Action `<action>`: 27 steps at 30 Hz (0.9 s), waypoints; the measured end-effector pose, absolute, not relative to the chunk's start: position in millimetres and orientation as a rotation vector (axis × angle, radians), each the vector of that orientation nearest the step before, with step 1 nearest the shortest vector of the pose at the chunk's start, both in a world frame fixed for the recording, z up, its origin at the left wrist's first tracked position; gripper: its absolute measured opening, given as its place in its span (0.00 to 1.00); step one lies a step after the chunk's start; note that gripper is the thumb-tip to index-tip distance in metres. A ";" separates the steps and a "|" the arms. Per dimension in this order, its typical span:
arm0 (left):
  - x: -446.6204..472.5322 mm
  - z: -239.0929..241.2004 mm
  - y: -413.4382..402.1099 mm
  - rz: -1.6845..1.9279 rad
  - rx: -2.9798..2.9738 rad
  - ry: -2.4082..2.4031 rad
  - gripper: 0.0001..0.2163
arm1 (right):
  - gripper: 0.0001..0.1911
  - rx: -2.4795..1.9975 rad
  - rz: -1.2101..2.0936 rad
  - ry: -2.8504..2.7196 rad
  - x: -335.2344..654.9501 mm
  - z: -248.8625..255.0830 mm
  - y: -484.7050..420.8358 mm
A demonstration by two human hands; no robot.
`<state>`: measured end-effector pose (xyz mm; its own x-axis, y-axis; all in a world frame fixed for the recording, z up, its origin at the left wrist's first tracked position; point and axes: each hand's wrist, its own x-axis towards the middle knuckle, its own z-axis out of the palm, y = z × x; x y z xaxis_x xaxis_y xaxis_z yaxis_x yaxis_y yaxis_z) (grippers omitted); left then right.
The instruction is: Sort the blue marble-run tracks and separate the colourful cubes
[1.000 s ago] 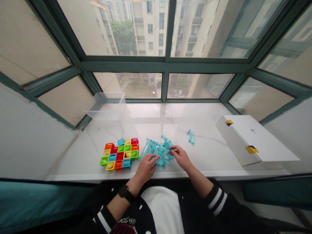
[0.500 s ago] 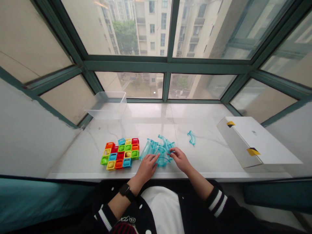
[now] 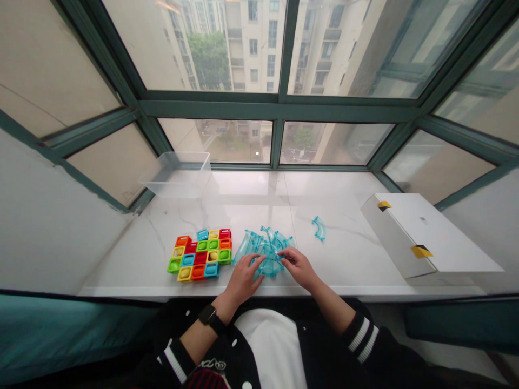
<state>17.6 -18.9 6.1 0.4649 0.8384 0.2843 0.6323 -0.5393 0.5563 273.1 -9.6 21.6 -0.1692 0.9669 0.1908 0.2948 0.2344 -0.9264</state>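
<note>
A heap of see-through blue track pieces [image 3: 267,265] lies on the white marble ledge in front of me. At its near left side, my left hand [image 3: 243,278] rests with thumb and index finger apart, fingertips on the pieces. My right hand [image 3: 298,266] is at the heap's right side, thumb and index finger closed on the edge of a blue track piece [image 3: 284,242]. The pieces overlap, so their separate outlines are hard to make out. One curved blue track piece [image 3: 319,229] lies apart, farther right.
Left of the heap sits a group of colourful square blocks [image 3: 199,258] in red, yellow, green, orange and blue. A clear plastic bin [image 3: 178,183] stands at the back left. On the right is a white box [image 3: 430,232] with yellow-and-black tabs. Green-framed windows [image 3: 279,112] border the ledge.
My right hand has shifted slightly down and right. The upper pieces of the heap have moved a little with it. My left hand has shifted slightly and stays on the heap.
</note>
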 end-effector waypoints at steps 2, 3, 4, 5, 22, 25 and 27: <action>17.6 8.3 -19.6 0.769 2.336 1.248 0.28 | 0.10 -1.190 0.969 -1.647 273.7 23.3 -10.7; 17.9 10.3 -19.8 0.786 2.323 1.257 0.27 | 0.10 -1.184 0.966 -1.653 273.9 24.2 -11.3; 18.4 12.9 -19.8 0.814 2.299 1.270 0.26 | 0.10 -1.176 0.966 -1.663 274.0 25.1 -12.0; 19.1 16.0 -19.6 0.851 2.264 1.288 0.24 | 0.10 -1.166 0.969 -1.674 273.8 26.1 -12.9; 31.8 41.9 -6.9 1.108 0.844 0.982 0.28 | 0.13 -1.003 0.819 -1.900 257.8 41.6 -24.4; 29.5 42.5 -5.6 1.116 0.751 0.908 0.27 | 0.13 -0.999 0.826 -1.909 258.0 41.3 -24.6; 29.0 43.7 -5.5 1.120 0.708 0.874 0.26 | 0.14 -0.998 0.825 -1.911 257.7 42.5 -24.8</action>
